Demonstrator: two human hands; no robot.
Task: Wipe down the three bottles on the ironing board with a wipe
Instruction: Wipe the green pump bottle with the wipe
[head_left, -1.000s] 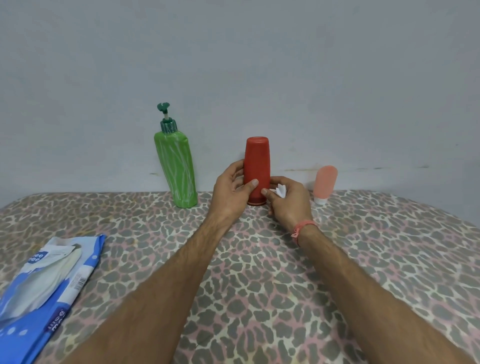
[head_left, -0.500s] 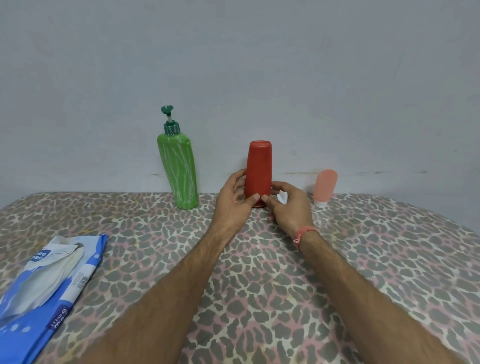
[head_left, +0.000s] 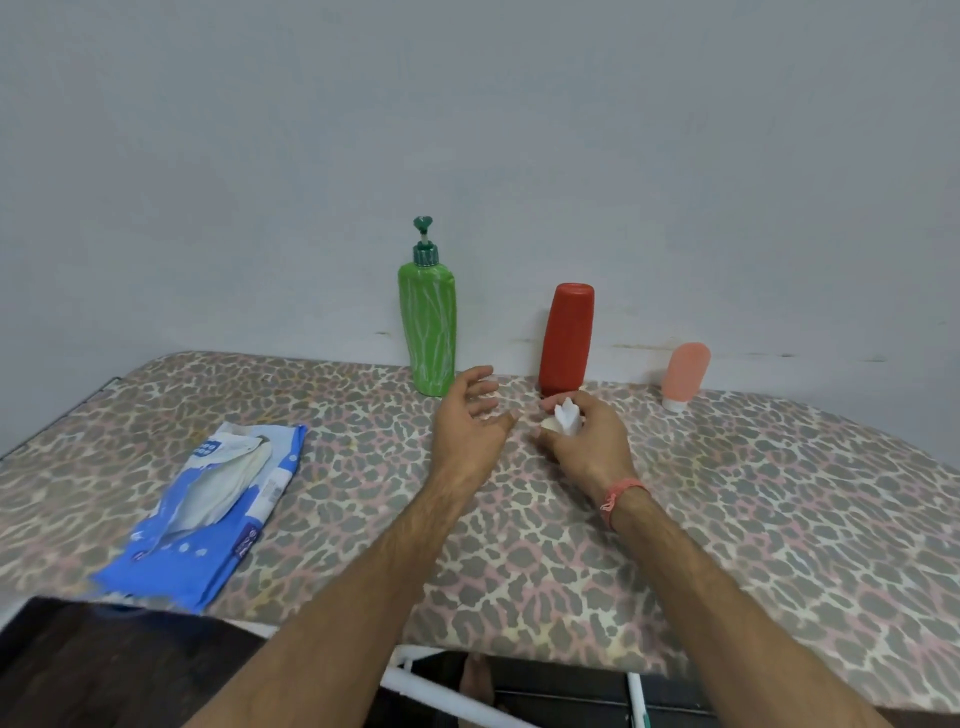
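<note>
Partly hidden: wipe (head_left: 566, 417) pinched in right hand (head_left: 584, 441) | left hand (head_left: 470, 421) spread, empty | red bottle (head_left: 566, 338) untouched

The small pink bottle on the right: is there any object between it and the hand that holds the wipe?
Nothing visible does. The right hand, pinching the wipe, has only bare ironing board between it and the small pink bottle. The red bottle stands behind the hand, off that path.
</note>
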